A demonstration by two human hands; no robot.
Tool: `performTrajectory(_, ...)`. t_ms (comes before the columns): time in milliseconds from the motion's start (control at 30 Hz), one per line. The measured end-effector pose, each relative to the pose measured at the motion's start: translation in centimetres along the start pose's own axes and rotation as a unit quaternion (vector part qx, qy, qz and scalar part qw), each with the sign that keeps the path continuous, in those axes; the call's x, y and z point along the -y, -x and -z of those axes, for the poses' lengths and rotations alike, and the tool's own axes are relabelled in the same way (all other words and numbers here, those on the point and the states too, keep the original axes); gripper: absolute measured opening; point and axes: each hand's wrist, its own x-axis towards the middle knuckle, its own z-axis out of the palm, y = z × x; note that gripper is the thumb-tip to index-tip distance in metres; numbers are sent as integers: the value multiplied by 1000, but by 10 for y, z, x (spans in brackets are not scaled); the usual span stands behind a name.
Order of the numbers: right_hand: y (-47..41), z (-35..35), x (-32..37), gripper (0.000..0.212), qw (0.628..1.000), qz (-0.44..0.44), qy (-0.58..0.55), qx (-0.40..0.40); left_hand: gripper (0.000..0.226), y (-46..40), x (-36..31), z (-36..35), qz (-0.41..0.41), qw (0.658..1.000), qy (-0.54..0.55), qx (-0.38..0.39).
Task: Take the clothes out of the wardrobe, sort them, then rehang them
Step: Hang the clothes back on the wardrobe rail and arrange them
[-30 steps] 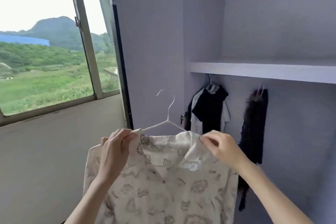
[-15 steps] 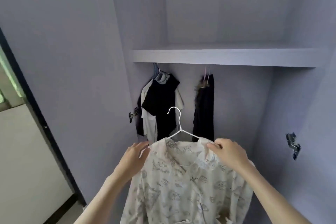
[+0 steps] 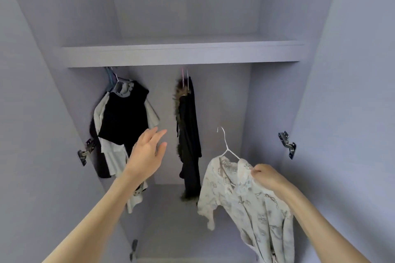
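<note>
The left hand (image 3: 147, 151), which half a second ago held the patterned shirt (image 3: 245, 196), has let go and reaches with straight, spread fingers toward 12 o'clock, between the hanging groups. The right hand (image 3: 268, 178) alone pinches the shirt's collar on its white wire hanger (image 3: 227, 147), at 4 o'clock; rehanging appears imminent. Count: two hanging clusters, black-and-white garments (image 3: 121, 126) at 10 o'clock and dark fur-trimmed garment (image 3: 189, 134) at 12; one shelf (image 3: 181, 53); one shirt in hand.

Two hands (image 3: 147, 151); one printed shirt (image 3: 241, 203); three hinges (image 3: 287, 144).
</note>
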Motion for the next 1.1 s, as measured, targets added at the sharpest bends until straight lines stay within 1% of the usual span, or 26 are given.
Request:
performTrajectory(167, -8, -9, 14, 30, 997, 43, -10, -68, 42, -44, -5, 0, -94, 993, -46, -59)
performTrajectory(333, -31, -7, 27, 25, 978, 38, -104, -179, 46, -89, -8, 6, -141, 983, -73, -95)
performTrajectory(400, -47, -7, 36, 24, 970, 56, -127, -202, 49, -110, -9, 7, -160, 976, -92, -117)
performTrajectory(500, -81, -8, 55, 25, 961, 95, -154, -210, 56, -146, -11, 11, -160, 968, -115, -159)
performTrajectory(600, -120, -5, 71, 24, 955, 132, -166, -209, 54, -183, -14, 15, -149, 957, -148, -200)
performTrajectory(733, -173, 1, 93, 25, 952, 176, -148, -201, 55, -228, -15, 17, -129, 951, -177, -216)
performTrajectory(933, -240, 4, 146, 20, 946, 192, -179, -191, 52, -252, -10, 10, -122, 940, -188, -255)
performTrajectory(1100, -273, -3, 178, 18, 936, 193, -220, -195, 50, -253, -3, 8, -144, 929, -199, -278)
